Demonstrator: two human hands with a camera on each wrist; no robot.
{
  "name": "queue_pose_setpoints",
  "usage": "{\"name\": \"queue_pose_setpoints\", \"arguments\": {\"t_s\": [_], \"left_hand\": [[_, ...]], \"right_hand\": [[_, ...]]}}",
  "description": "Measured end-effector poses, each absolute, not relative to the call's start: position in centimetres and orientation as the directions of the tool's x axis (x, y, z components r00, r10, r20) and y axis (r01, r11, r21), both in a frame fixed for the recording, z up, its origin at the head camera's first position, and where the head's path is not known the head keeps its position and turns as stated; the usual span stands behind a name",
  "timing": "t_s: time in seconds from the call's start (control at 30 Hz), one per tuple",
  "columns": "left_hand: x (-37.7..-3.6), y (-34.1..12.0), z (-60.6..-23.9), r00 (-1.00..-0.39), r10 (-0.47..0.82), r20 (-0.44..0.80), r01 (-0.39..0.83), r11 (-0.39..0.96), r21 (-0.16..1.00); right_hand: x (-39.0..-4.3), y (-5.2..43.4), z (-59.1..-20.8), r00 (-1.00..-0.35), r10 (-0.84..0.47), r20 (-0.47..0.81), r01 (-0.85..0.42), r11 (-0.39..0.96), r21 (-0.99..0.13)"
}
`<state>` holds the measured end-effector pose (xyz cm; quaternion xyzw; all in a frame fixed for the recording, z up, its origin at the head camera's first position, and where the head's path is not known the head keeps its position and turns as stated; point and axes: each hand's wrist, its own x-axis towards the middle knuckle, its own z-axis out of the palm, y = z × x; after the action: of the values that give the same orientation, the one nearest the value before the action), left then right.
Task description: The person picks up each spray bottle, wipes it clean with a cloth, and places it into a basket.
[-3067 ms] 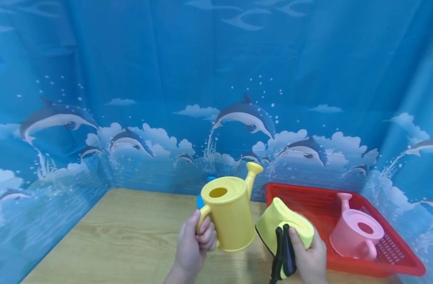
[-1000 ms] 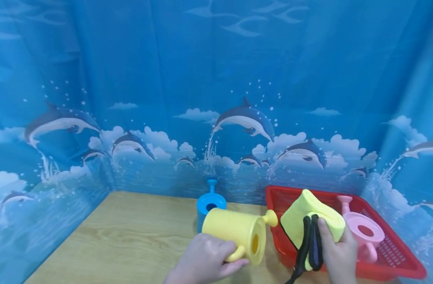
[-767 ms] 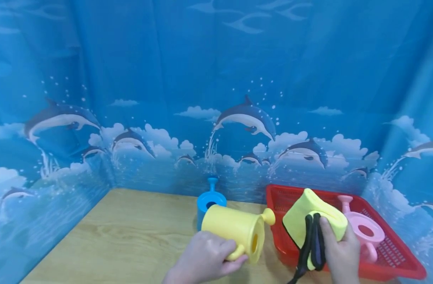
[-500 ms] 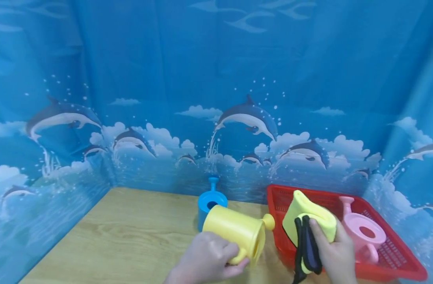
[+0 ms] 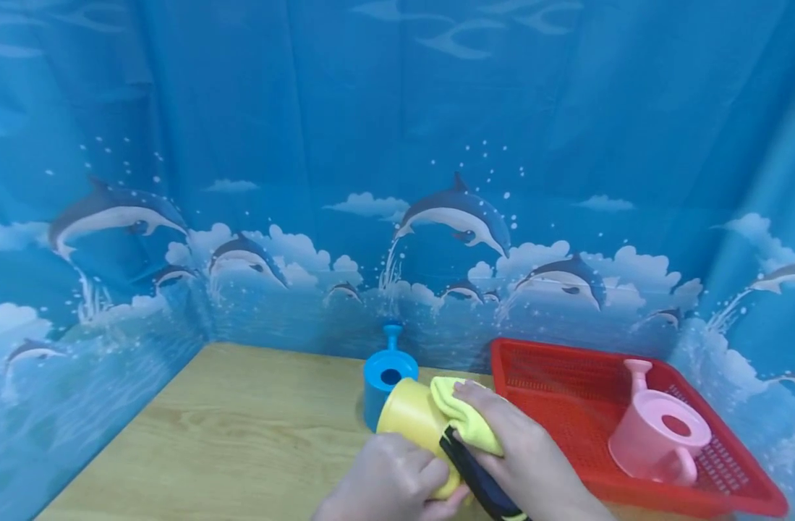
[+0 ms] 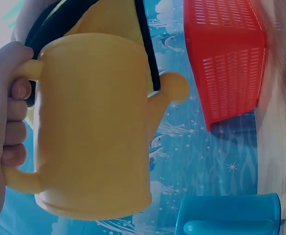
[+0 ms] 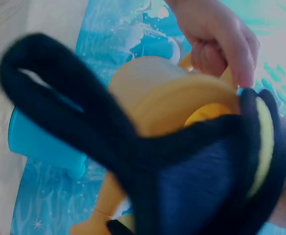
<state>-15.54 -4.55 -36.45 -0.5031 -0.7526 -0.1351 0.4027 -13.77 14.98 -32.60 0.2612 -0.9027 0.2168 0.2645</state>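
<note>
My left hand (image 5: 387,477) grips the handle of a yellow toy watering can (image 5: 406,416), which is tipped on its side above the table. In the left wrist view the fingers curl round the can's handle (image 6: 24,180). With my right hand (image 5: 534,452) I hold a folded yellow cloth (image 5: 458,416) with black edging against the can's side. The black loop (image 7: 59,78) of the cloth looms large in the right wrist view. In the head view the cloth and right hand hide the can's spout and top.
Just behind the yellow can, a blue watering can (image 5: 374,398) stands on the wooden table (image 5: 241,427). To the right is a red basket (image 5: 566,474) with a pink watering can (image 5: 651,441) inside. A blue dolphin-print curtain (image 5: 306,181) surrounds the table.
The yellow can went from upright to tipped on its side. My right hand has brought the cloth left from over the red basket onto the can.
</note>
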Motion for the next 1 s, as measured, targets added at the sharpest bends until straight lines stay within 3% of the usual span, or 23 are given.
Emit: {"name": "queue_pose_setpoints", "arguments": {"t_s": [0.13, 0.33, 0.57, 0.73, 1.0], "left_hand": [[-15.7, -4.4, -36.7, -0.142, 0.643, 0.753, 0.856, 0.461, -0.233], [-16.2, -4.0, -37.0, -0.045, 0.644, 0.763, 0.819, 0.462, -0.342], [-15.9, -3.8, -36.9, 0.021, 0.625, 0.780, 0.778, 0.480, -0.406], [-15.9, -3.9, -36.7, 0.037, 0.619, 0.785, 0.777, 0.476, -0.412], [-15.8, -3.6, -36.8, 0.084, 0.590, 0.803, 0.805, 0.435, -0.404]], "right_hand": [[-13.8, 15.2, -32.6, -0.805, -0.418, 0.421, -0.549, 0.794, -0.261], [-14.1, 16.2, -32.4, -0.830, -0.485, 0.275, -0.552, 0.785, -0.281], [-14.5, 15.6, -31.4, -0.895, -0.428, 0.127, -0.441, 0.801, -0.405], [-15.2, 14.2, -30.5, -0.889, -0.442, 0.116, -0.450, 0.800, -0.397], [-17.0, 11.3, -29.4, -0.823, -0.557, 0.108, -0.553, 0.745, -0.373]]}}
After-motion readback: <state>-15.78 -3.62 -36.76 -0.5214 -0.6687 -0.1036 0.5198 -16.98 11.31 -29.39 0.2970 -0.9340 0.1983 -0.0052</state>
